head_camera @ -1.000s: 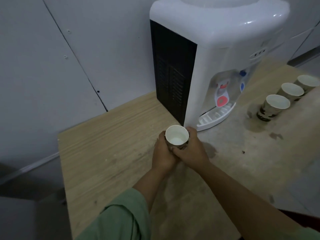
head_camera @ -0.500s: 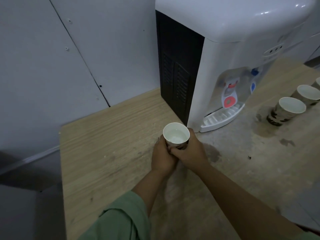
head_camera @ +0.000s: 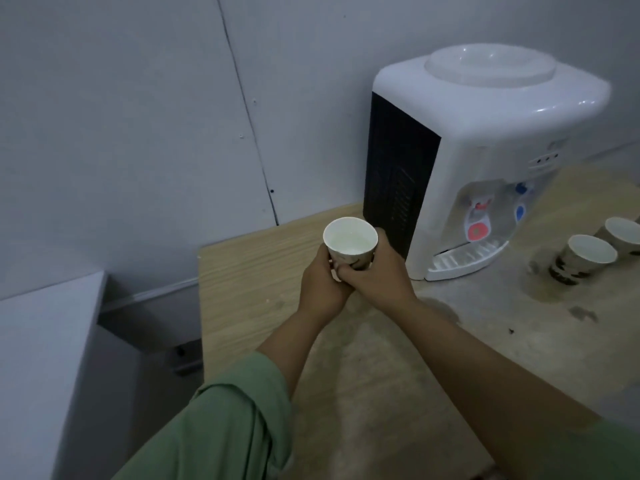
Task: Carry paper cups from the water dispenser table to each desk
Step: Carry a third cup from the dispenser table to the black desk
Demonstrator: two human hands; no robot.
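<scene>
A paper cup with water in it is held upright above the wooden table, left of the white water dispenser. My left hand wraps its left side and my right hand wraps its right side and base. Two more paper cups stand on the table at the right: one nearer and one at the frame edge, partly cut off.
The dispenser's drip tray juts out toward me. Grey wall panels stand behind the table. A white cabinet or box top sits lower to the left, with a gap between it and the table. Stains mark the tabletop on the right.
The cup has risen from the tabletop in both hands and moved slightly left. My view has swung left and back, so one of the three cups on the right has left the frame.
</scene>
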